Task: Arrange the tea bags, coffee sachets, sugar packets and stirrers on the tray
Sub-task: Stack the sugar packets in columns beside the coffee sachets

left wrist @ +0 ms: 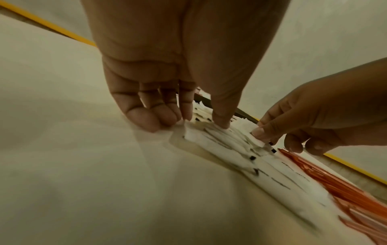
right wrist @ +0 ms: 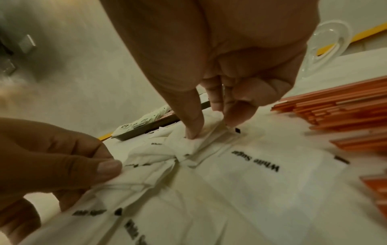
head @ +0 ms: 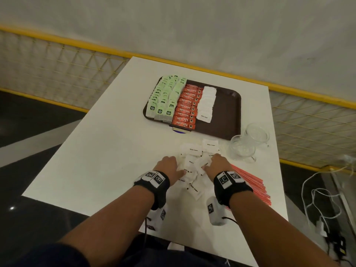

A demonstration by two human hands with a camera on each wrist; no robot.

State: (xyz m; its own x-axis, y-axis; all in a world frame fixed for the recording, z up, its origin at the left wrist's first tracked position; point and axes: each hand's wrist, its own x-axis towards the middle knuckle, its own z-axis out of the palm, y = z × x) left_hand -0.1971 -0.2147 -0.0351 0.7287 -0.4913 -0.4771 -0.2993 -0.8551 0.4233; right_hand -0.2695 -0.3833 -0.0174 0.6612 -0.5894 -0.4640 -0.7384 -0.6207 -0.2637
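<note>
On the tabletop (head: pixel 100 143), left to right. Left hand (head: pixel 169 167): palm down at the left edge of the heap of loose sugar packets (head: pixel 192 170), thumb and curled fingers pinching a bunch of them. Right hand (head: pixel 216 164): at the heap's right edge, thumb and fingertips pinching a crumpled packet; the heap lies between the two hands and spreads toward the wrists. Two flat packets labelled "White Sugar" lie just beyond the fingertips. Well beyond both hands, the brown tray (head: pixel 227 112): green tea bags (head: pixel 165 97) in rows at its left, red coffee sachets (head: pixel 186 106) in a column beside them, then a column of white sugar packets; the tray's right part is bare. Beyond and right of the right hand, two clear glass mugs (head: pixel 248 143), touching. Just right of the right wrist, a sheaf of orange stirrers (head: pixel 252 184), lying flat.
</note>
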